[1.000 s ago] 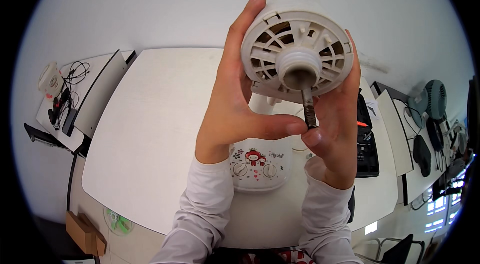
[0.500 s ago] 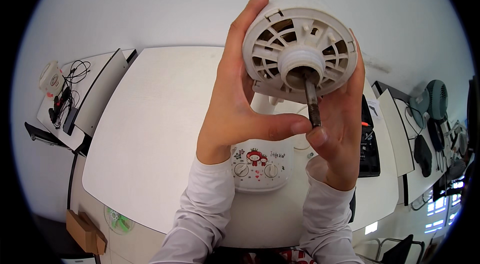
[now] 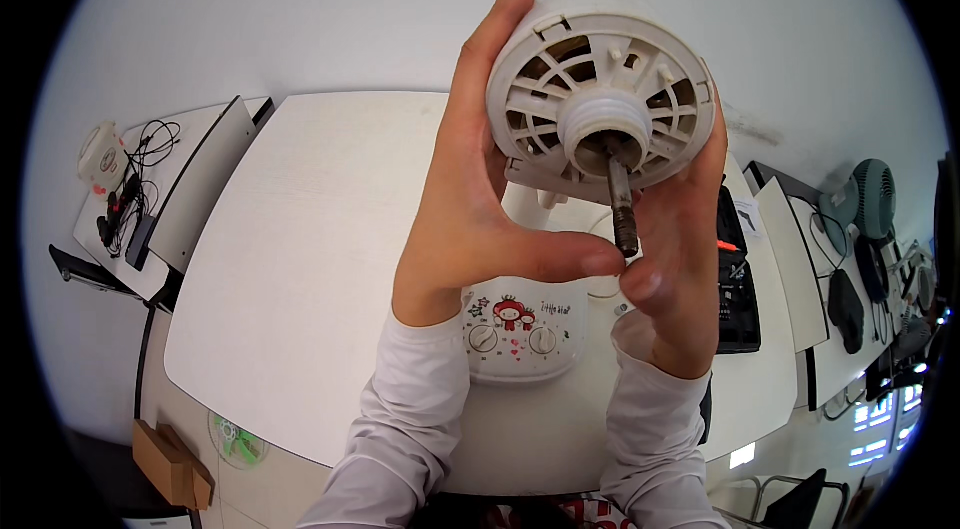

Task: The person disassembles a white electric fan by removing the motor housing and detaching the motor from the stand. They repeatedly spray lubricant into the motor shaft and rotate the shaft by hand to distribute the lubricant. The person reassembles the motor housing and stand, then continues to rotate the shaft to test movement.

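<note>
A white fan motor housing (image 3: 526, 144) faces me, with a slotted round front, a threaded collar (image 3: 605, 119) and a metal shaft (image 3: 622, 204) pointing down toward me. My left hand (image 3: 462, 199) wraps the housing's left side, its fingers up along the edge. On the right side, my right hand (image 3: 690, 229) grips it, most of its fingers hidden behind. Both thumbs come together by the shaft's tip; whether they touch it I cannot tell. Below stands the fan's white base (image 3: 525, 329) with two dials and red cartoon figures, partly hidden by my left hand and forearm.
A white table (image 3: 290, 259) lies under the fan. On its right is an open black tool case (image 3: 740, 304). Side tables hold a white appliance part (image 3: 103, 157) with black cables at left and a grey-green fan (image 3: 873, 199) at right. A cardboard box (image 3: 165, 469) stands on the floor.
My right thumb has shifted slightly right and down, away from the shaft's tip. The housing stays in nearly the same place, still between both hands.
</note>
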Tool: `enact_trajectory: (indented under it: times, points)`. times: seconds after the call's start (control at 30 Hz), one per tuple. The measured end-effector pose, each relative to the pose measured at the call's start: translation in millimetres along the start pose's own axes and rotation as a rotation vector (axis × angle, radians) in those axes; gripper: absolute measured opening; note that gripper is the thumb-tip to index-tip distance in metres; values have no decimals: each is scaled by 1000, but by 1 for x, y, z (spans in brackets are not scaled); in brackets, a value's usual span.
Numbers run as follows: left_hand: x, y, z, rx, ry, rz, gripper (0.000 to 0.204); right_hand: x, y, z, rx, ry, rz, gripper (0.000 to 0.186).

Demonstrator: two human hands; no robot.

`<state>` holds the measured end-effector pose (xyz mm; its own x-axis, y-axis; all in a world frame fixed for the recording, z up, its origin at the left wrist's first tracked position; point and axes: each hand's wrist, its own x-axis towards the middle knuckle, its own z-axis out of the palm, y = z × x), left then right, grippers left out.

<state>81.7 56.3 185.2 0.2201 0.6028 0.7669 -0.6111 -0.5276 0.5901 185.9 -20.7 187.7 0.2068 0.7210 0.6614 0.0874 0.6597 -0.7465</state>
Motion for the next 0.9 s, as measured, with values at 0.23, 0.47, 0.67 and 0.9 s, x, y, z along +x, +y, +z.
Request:
enact_trajectory:
  times: [0.23,0.47,0.67,0.9]
  points:
    - [0,2,7,10,21,-23,135,0,-5,3,-54,65,14,124]
    - [-2,3,8,35,34,2,131,2,0,4,-32,54,-5,122]
    - [-3,4,9,40,29,19,131,-1,0,4,-50,64,-21,121]
    - [-2,1,-1,-95,-77,16,116,-2,-1,7,-15,85,-16,119]
